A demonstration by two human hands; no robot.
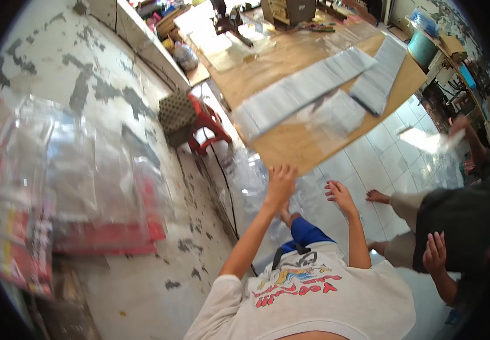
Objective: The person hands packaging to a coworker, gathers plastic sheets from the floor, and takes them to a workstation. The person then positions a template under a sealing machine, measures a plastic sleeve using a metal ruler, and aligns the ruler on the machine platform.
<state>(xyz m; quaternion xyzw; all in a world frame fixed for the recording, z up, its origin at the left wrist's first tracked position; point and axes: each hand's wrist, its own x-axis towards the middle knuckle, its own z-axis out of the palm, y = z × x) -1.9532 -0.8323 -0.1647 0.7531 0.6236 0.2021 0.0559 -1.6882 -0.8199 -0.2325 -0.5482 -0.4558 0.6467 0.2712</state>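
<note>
My left hand (pixel 281 184) rests at the near corner of a wooden table (pixel 290 150), its fingertips on the edge and no object visible in it. Just right of that corner, my right hand (pixel 341 197) hangs in the air, fingers apart and holding nothing. On the tabletop lies a long row of flat, clear-and-grey plastic packets (pixel 307 90). A second row of packets (pixel 382 76) slants beside it at the right edge. Between them and me sits a loose clear plastic sheet or bag (pixel 338 113), partly blurred by glare.
A co-worker (pixel 454 226) is close on my right, one arm stretched toward bright plastic. On the left, a red stool (pixel 208 127) stands by the peeling wall (pixel 86 85), where clear-and-red plastic packaging (pixel 86 181) hangs. Crumpled clear plastic (pixel 250 175) lies on the floor below the table.
</note>
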